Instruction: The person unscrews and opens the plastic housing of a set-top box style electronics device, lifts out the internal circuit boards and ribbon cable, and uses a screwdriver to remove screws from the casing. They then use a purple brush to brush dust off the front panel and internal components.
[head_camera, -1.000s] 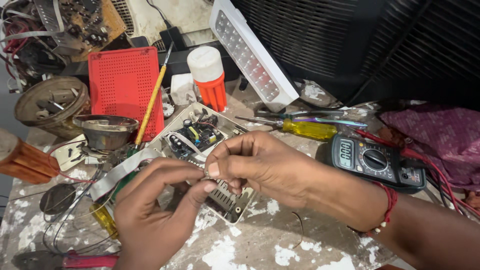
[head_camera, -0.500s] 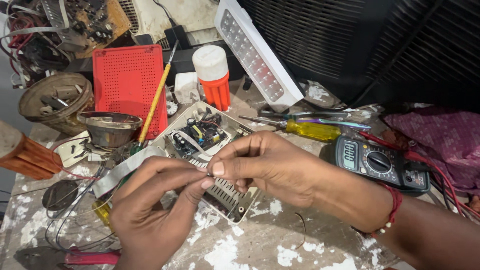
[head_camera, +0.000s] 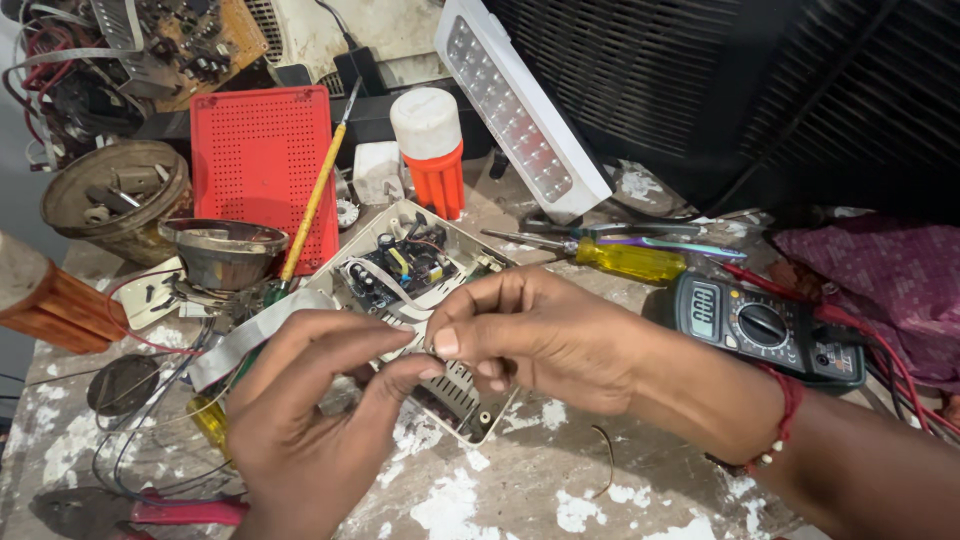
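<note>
Over the open white casing (head_camera: 470, 415) on the paint-spattered counter (head_camera: 520, 500), the left hand (head_camera: 300, 420) and right hand (head_camera: 545, 335) meet, each grip pinching something too small to identify. A circuit board (head_camera: 400, 268) sits inside the casing. Right of the casing lies a multimeter (head_camera: 760, 330); behind it, a yellow screwdriver (head_camera: 620, 258), red perforated panel (head_camera: 262, 165) and orange-and-white canister (head_camera: 432, 150).

— Where are you working?
— You're in an electronics repair workshop: a paint-spattered table (head_camera: 560, 500) crowded with a multimeter (head_camera: 765, 328), screwdrivers (head_camera: 600, 255), loose circuit boards (head_camera: 200, 40) and tangled wires (head_camera: 60, 70).
</note>
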